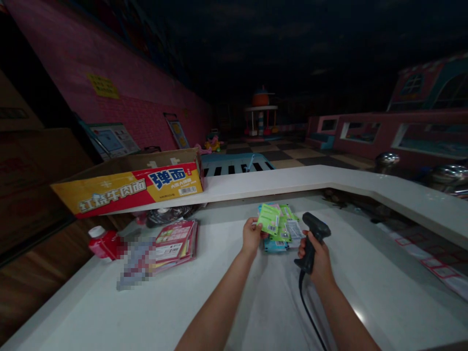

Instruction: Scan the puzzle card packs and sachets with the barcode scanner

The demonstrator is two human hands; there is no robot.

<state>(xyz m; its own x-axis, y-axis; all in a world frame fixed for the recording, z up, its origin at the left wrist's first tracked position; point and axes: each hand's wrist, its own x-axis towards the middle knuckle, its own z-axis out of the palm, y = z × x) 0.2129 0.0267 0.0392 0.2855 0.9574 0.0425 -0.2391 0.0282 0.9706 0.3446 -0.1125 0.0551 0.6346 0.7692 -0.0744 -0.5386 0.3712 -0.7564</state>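
Between finger and thumb, my left hand [251, 237] holds a flat green packet [269, 218] by its lower left corner. A barcode shows at the packet's lower right. Beneath and beside it lies a small pile of green packets [285, 225], with a silver-grey packet [293, 231] on the right and blue packets [276, 245] at the bottom. My right hand [319, 257] is closed around the handle of a black barcode scanner [310, 243]. The scanner stands upright just right of the pile, and its cable [306, 304] runs down toward me.
Left on the white counter [109, 317] are a stack of red packets [177, 243] and a red bottle [104, 243] with a white cap. A raised white ledge [263, 181] runs across the back, bearing a yellow-and-red noodle carton [146, 187]. Metal domes [387, 160] stand at the right.
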